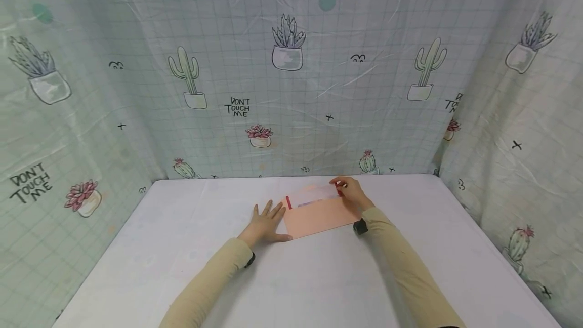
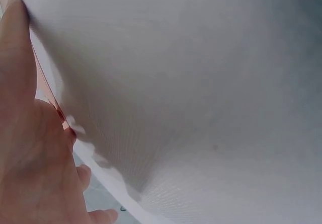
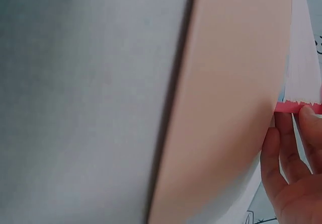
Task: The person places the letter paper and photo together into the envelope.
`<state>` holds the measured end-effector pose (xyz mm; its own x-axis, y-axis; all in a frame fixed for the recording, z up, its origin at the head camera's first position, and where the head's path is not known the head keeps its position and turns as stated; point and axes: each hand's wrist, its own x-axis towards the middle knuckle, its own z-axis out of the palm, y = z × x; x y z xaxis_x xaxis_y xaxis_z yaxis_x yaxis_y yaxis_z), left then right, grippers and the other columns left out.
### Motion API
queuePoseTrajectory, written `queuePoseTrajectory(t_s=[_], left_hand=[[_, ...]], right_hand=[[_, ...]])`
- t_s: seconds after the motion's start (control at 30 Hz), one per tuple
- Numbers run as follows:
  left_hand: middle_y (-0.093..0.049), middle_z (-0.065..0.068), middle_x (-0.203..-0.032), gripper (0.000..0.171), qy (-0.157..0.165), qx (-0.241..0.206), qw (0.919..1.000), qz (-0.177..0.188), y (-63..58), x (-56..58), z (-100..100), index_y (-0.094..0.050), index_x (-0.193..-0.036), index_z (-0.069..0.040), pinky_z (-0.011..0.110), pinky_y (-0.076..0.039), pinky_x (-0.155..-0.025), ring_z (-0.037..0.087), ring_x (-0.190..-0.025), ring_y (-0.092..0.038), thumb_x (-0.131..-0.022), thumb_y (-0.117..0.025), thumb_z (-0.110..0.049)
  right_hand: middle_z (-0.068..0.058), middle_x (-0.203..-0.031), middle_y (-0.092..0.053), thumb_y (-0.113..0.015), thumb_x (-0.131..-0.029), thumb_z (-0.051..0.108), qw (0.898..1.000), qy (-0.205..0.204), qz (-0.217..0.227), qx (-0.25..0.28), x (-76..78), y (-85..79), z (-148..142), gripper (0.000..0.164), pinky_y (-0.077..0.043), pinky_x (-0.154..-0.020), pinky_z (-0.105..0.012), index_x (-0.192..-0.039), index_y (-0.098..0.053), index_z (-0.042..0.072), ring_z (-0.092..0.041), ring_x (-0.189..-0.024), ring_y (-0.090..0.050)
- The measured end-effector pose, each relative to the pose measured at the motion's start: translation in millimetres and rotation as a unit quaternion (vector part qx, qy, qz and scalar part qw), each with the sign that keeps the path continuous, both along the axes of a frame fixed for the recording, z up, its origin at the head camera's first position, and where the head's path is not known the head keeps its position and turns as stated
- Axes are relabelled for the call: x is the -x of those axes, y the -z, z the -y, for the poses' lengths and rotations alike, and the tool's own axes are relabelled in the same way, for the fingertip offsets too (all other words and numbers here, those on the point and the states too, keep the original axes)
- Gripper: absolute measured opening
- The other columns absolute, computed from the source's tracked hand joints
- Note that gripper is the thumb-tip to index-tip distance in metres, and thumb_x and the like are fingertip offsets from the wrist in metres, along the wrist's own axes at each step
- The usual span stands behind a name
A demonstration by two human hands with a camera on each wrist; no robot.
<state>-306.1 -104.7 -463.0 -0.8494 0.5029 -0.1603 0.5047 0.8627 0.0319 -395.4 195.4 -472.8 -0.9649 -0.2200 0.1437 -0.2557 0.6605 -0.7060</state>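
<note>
A flat peach-coloured piece that looks like a paper envelope (image 1: 319, 218) lies slightly tilted on the white table. Along its far side shows a whitish panel (image 1: 314, 194) with a bluish printed strip at its lower edge, and a short red strip (image 1: 289, 202) at the left end. My left hand (image 1: 264, 224) lies flat with fingers spread, its thumb (image 2: 19, 38) and fingertips at the envelope's left edge. At the far right corner, my right hand (image 3: 297, 183) pinches a second red strip (image 3: 289, 106) between thumb and fingers. Part of the envelope's right end is hidden under this hand.
The white table (image 1: 191, 247) reaches back to a hanging curtain (image 1: 319, 90) printed with cacti and potted plants, which also hangs along both sides. A dark wrist band (image 1: 360, 227) sits on the right wrist beside the envelope's near right corner.
</note>
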Motion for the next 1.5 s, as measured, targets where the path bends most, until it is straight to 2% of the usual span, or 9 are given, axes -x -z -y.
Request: queuePoseTrajectory(t_s=[0.23, 0.33, 0.43, 0.47, 0.6, 0.7, 0.97, 1.17, 1.5], left_hand=[[-0.02, 0.006, -0.149, 0.091, -0.002, 0.004, 1.0, 0.002, -0.3, -0.2, -1, -0.025, -0.141, -0.011, 0.066, -0.015, -0.1, 0.035, -0.137, -0.014, -0.074, -0.048, -0.068], [-0.021, 0.007, -0.149, 0.091, -0.001, 0.003, 1.0, 0.002, -0.4, -0.3, -1, -0.025, -0.141, -0.01, 0.066, -0.015, -0.1, 0.036, -0.137, -0.014, -0.074, -0.049, -0.068], [-0.021, 0.007, -0.149, 0.091, -0.002, 0.006, 1.0, 0.001, -0.2, -0.4, -1, -0.025, -0.141, -0.011, 0.066, -0.015, -0.101, 0.036, -0.137, -0.014, -0.074, -0.049, -0.068], [-0.021, 0.007, -0.149, 0.091, -0.002, 0.006, 1.0, 0.0, -0.2, -0.6, -1, -0.026, -0.141, -0.011, 0.066, -0.015, -0.101, 0.036, -0.137, -0.014, -0.074, -0.049, -0.068], [-0.022, 0.007, -0.149, 0.091, -0.001, 0.005, 1.0, -0.002, -1.3, -1.4, -2, -0.027, -0.141, -0.01, 0.066, -0.016, -0.1, 0.036, -0.137, -0.015, -0.074, -0.049, -0.068], [-0.022, 0.007, -0.149, 0.091, 0.0, 0.002, 1.0, -0.002, -1.9, -2.0, -2, -0.027, -0.14, -0.01, 0.066, -0.016, -0.1, 0.036, -0.136, -0.016, -0.074, -0.05, -0.068], [-0.021, 0.007, -0.149, 0.091, -0.003, 0.004, 1.0, 0.008, -1.2, -2.2, -2, -0.026, -0.141, -0.01, 0.066, -0.015, -0.1, 0.036, -0.137, -0.015, -0.075, -0.049, -0.067], [-0.021, 0.007, -0.149, 0.09, -0.004, 0.007, 0.9999, 0.005, -2.3, -4.6, -3, -0.026, -0.141, -0.01, 0.066, -0.016, -0.1, 0.036, -0.137, -0.015, -0.075, -0.049, -0.067], [-0.023, 0.008, -0.148, 0.089, -0.01, -0.002, 0.9999, 0.004, -6.6, -12.5, -6, -0.029, -0.139, -0.008, 0.065, -0.017, -0.1, 0.036, -0.136, -0.017, -0.075, -0.051, -0.065]], right_hand=[[-0.021, -0.1, -0.061, -0.038, -0.082, -0.011, 0.999, -0.016, 0.026, -0.01, 10.1, 9.6, -6, 0.038, -0.044, -0.061, -0.029, -0.111, -0.06, 0.002, -0.023, -0.069, -0.054], [-0.012, -0.099, -0.061, -0.034, -0.085, -0.002, 0.995, -0.074, -0.049, -0.04, 46.6, 54.6, -22, 0.039, -0.042, -0.064, -0.026, -0.113, -0.059, 0.007, -0.018, -0.073, -0.051], [-0.01, -0.09, -0.058, -0.035, -0.09, 0.007, 0.984, -0.104, -0.103, -0.1, 54.4, 68.0, -22, 0.035, -0.04, -0.065, -0.028, -0.116, -0.057, 0.009, -0.019, -0.074, -0.046], [-0.012, -0.088, -0.056, -0.037, -0.09, 0.009, 0.983, -0.095, -0.102, -0.119, 53.0, 65.8, -18, 0.033, -0.041, -0.065, -0.03, -0.116, -0.057, 0.008, -0.021, -0.076, -0.046], [-0.023, -0.098, -0.047, -0.043, -0.091, 0.007, 0.981, -0.045, -0.024, -0.186, -9.3, 1.7, 19, 0.032, -0.039, -0.067, -0.037, -0.121, -0.053, 0.005, -0.031, -0.086, -0.039], [-0.023, -0.102, -0.043, -0.04, -0.093, 0.013, 0.974, -0.03, -0.016, -0.224, -26.5, -11.0, 29, 0.032, -0.037, -0.066, -0.034, -0.123, -0.051, 0.009, -0.03, -0.089, -0.034], [-0.023, -0.127, -0.04, -0.04, -0.094, 0.018, 0.954, -0.019, -0.028, -0.297, -27.5, -10.1, 48, 0.028, -0.032, -0.088, -0.06, -0.117, -0.055, 0.016, -0.041, -0.116, -0.033], [-0.007, -0.119, -0.051, -0.037, -0.095, 0.021, 0.939, -0.069, -0.073, -0.329, -33.1, -11.0, 61, 0.029, -0.037, -0.089, -0.05, -0.117, -0.055, 0.015, -0.026, -0.109, -0.044], [-0.005, -0.119, -0.052, -0.039, -0.095, 0.026, 0.924, -0.074, -0.098, -0.363, -32.8, -5.0, 69, 0.031, -0.04, -0.085, -0.046, -0.121, -0.052, 0.015, -0.023, -0.108, -0.048]])
